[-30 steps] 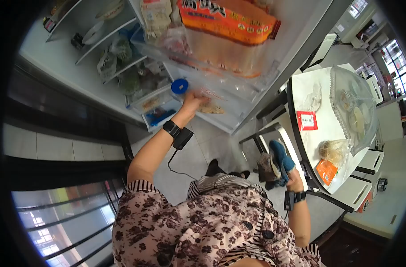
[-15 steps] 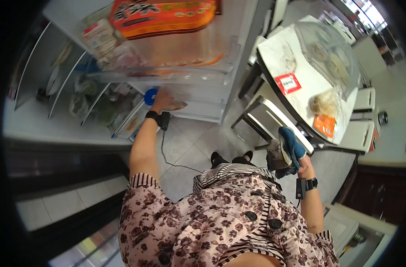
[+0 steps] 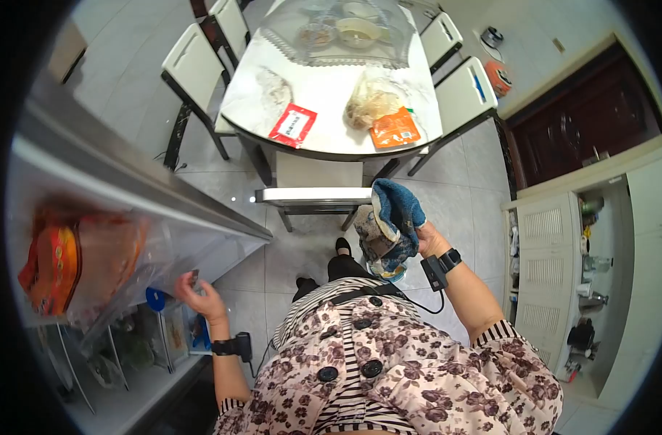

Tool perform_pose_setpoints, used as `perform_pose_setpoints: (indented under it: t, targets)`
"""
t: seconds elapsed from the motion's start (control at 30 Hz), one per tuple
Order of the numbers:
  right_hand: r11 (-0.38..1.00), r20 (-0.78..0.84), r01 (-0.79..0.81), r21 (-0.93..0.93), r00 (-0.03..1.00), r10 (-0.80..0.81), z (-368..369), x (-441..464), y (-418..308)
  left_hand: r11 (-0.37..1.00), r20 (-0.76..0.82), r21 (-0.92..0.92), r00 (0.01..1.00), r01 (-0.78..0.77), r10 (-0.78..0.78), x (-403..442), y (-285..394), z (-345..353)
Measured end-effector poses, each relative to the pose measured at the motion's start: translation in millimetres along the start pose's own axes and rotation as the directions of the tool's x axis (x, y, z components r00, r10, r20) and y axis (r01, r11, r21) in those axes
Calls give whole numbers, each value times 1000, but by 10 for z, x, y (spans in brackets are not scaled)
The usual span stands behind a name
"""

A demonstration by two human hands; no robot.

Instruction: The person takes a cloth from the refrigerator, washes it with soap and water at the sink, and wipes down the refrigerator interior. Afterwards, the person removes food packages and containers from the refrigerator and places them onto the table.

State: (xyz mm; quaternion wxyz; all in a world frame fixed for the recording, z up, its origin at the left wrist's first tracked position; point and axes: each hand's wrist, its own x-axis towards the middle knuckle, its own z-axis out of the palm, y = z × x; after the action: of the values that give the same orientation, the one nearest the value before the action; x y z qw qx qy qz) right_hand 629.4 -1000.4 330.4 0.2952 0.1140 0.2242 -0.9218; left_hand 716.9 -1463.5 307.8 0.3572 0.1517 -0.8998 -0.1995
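My right hand (image 3: 434, 241) is closed on a bunched blue and grey cloth (image 3: 396, 223), which hangs in front of a white chair back. At the lower left, my left hand (image 3: 202, 299) is beside the inner side of the open fridge door (image 3: 222, 250). Its fingers are curled, and a small dark piece shows at the fingertips, too small to name. A round blue lid (image 3: 155, 299) is just left of this hand. An orange and red food package (image 3: 59, 272) stands in a door shelf.
Ahead is a white table (image 3: 320, 87) with a mesh food cover (image 3: 338, 32), a red and white packet (image 3: 294, 125), an orange packet (image 3: 395, 129) and a plastic bag (image 3: 371, 98). A chair (image 3: 313, 196) stands before it. Louvered cabinets (image 3: 543, 268) line the right.
My view has turned right towards the table. The fridge door has swung nearer to my body, and my left hand has drawn back from its lower shelf. My right hand still holds the cloth.
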Motion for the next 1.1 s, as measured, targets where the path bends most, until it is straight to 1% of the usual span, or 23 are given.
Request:
perform_pose_setpoints:
  t: [0.03, 0.07, 0.13, 0.2, 0.23, 0.27, 0.3, 0.33, 0.4, 0.43, 0.47, 0.5, 0.53, 0.57, 0.63, 0.67, 0.73, 0.77, 0.83, 0.9, 0.97, 1.0, 1.1]
  targets:
    - [1000, 24, 31, -3, 999, -31, -72, 31, -17, 986, 46, -160, 997, -51, 59, -5, 312, -17]
    - [997, 8, 83, -9, 997, -83, -56, -42, -118, 983, 56, -174, 996, -52, 63, 112, 700, 13]
    - [989, -9, 146, -34, 989, -146, -178, -112, -245, 891, 267, -384, 894, -244, 360, 520, 1352, 43]
    - [966, 19, 241, -95, 970, -241, -225, -152, -530, 806, 553, -592, 730, 7, 401, 857, 1909, 222]
    - [966, 14, 244, -90, 970, -244, -247, -176, -685, 762, 618, -641, 648, 86, 446, 971, 2170, 401]
    - [974, -3, 217, -63, 976, -218, -252, -114, -549, 761, 650, -647, 550, 38, 525, 1049, 2255, 361]
    - [980, -53, 193, -36, 979, -195, -269, -147, -635, 718, 633, -696, 494, 24, 597, 1113, 2509, 518]
    - [978, -36, 204, -35, 978, -205, -370, -173, -767, 677, 611, -736, 402, -28, 682, 1156, 2794, 778]
    - [973, -98, 229, 3, 969, -228, -581, -189, -983, 579, 559, -805, 161, -132, 813, 1127, 3301, 1366]
    - [967, -153, 254, 30, 957, -247, -660, -191, -1044, 586, 590, -797, 16, -143, 807, 1053, 3471, 1660]
    - [954, -105, 293, 62, 952, -286, -679, -219, -1061, 584, 605, -791, -95, -180, 790, 969, 3611, 1962]
    - [956, -105, 282, 81, 956, -273, -681, -171, -993, 602, 636, -765, -122, -227, 762, 890, 3598, 2225]
    - [939, -142, 344, 31, 931, -336, -713, -171, -1011, 602, 649, -753, -149, -266, 746, 782, 3652, 2540]
    - [916, -171, 400, -23, 901, -398, -771, -164, -1020, 602, 648, -754, -154, -261, 746, 683, 3710, 2837]
    - [912, -186, 407, -57, 893, -410, -970, -224, -1063, 617, 744, -624, -125, -479, 656, 538, 3836, 3366]
    - [905, -260, 418, -77, 868, -423, -1054, -249, -1046, 619, 746, -625, -131, -477, 653, 500, 3828, 3558]
    - [910, -366, 408, -81, 836, -407, -1155, -221, -981, 728, 846, -416, 60, -544, 529, 503, 3705, 3845]
    - [909, -373, 409, -77, 834, -407, -1168, -248, -981, 727, 847, -420, 52, -544, 529, 490, 3663, 3930]
    - [886, -390, 459, 68, 830, -400, -1202, -311, -1018, 826, 914, -269, 139, -495, 380, 506, 3533, 4081]
    - [890, -423, 455, 19, 811, -405, -1292, -344, -1028, 819, 919, -268, 120, -507, 375, 505, 3436, 4134]
    - [899, -390, 412, 150, 860, -329, -1303, -314, -1051, 771, 914, -243, 127, -589, 385, 538, 3334, 4123]
    - [900, -420, 418, 126, 844, -334, -1356, -290, -1055, 732, 873, -233, 193, -640, 447, 533, 3337, 4083]
    - [913, -389, 394, 103, 861, -328, -1363, -200, -1199, 721, 862, -302, 144, -623, 486, 668, 3427, 4117]
